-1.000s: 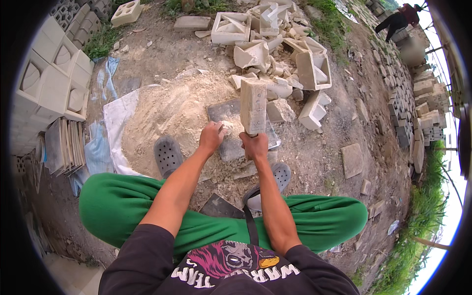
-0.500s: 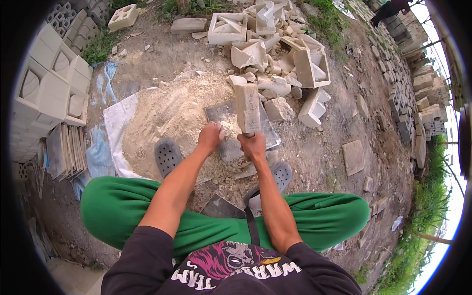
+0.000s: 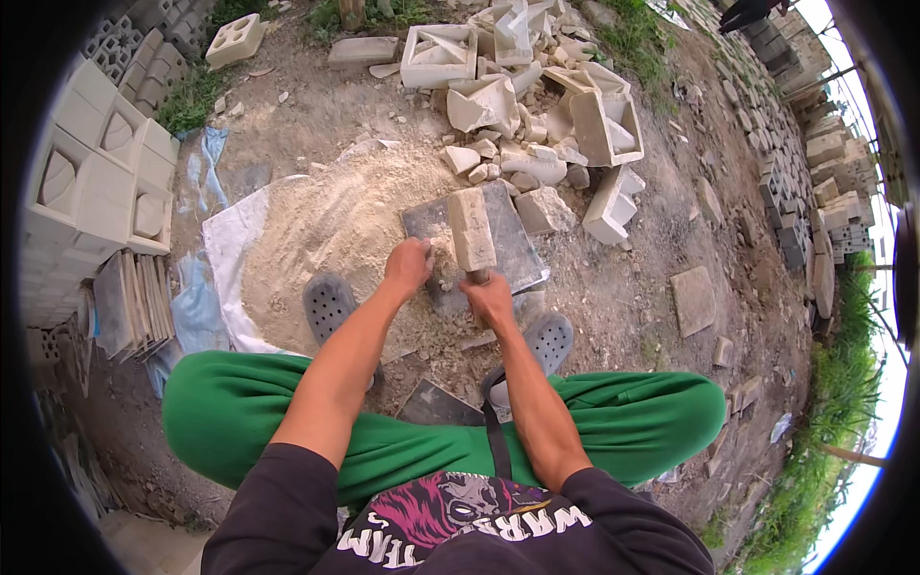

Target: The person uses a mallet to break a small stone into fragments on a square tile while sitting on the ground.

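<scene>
My right hand is closed round the short handle of a mallet. Its thick, pale, block-shaped head is dusty and sits over a dark flat slab on the ground. My left hand is curled closed at the slab's left part, beside crushed pale crumbs. What its fingers hold, if anything, is hidden. Left of the slab, a heap of sandy crushed material spreads over a white sheet. The mallet hides part of the slab, so contact between them cannot be told.
Broken pale blocks and rubble lie beyond the slab. Patterned blocks are stacked at the left, above leaning thin boards. My grey clogs flank the work spot. A flat stone lies to the right; a person stands far off.
The mallet head has come down closer to the slab, and my right hand has lowered slightly with it. My left hand stays nearly in place.
</scene>
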Action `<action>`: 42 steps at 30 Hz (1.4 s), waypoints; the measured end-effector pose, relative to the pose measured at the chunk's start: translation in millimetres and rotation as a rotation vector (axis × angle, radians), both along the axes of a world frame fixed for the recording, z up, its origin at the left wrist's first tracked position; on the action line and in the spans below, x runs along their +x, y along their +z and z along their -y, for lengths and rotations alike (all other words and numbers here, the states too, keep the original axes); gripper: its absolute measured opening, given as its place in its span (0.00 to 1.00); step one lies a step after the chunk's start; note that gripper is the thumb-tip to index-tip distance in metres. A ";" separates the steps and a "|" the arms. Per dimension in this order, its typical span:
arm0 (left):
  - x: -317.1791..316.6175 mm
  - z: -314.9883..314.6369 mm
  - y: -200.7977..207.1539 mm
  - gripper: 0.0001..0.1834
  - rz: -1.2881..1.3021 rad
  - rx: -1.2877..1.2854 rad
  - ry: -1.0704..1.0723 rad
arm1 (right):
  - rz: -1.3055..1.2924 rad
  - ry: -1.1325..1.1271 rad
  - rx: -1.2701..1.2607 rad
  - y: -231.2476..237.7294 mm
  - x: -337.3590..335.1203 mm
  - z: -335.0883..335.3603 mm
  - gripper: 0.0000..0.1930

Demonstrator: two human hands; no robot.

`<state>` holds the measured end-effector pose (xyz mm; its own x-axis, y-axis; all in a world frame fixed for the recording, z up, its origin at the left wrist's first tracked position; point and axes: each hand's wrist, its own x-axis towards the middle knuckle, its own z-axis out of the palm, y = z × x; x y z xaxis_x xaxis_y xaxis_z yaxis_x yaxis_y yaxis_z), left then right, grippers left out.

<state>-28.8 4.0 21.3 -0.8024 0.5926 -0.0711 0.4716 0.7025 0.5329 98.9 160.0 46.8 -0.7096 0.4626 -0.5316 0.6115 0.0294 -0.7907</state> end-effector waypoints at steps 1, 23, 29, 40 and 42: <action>-0.1 2.5 -3.0 0.11 0.005 -0.005 0.006 | -0.059 0.019 0.014 11.8 -8.4 -1.2 0.10; 0.8 7.9 -13.6 0.12 -0.036 0.068 -0.012 | -0.289 0.013 0.296 51.1 -41.2 1.2 0.13; 3.8 -0.9 -1.8 0.11 -0.010 0.048 -0.029 | -0.001 0.238 0.426 -23.6 4.4 8.9 0.13; 0.8 7.0 -8.6 0.12 -0.031 0.066 -0.021 | -0.345 0.019 0.317 44.6 -42.6 -1.9 0.13; 2.1 3.8 -4.5 0.12 -0.014 0.016 -0.012 | -0.292 0.047 0.334 13.5 -30.9 0.6 0.13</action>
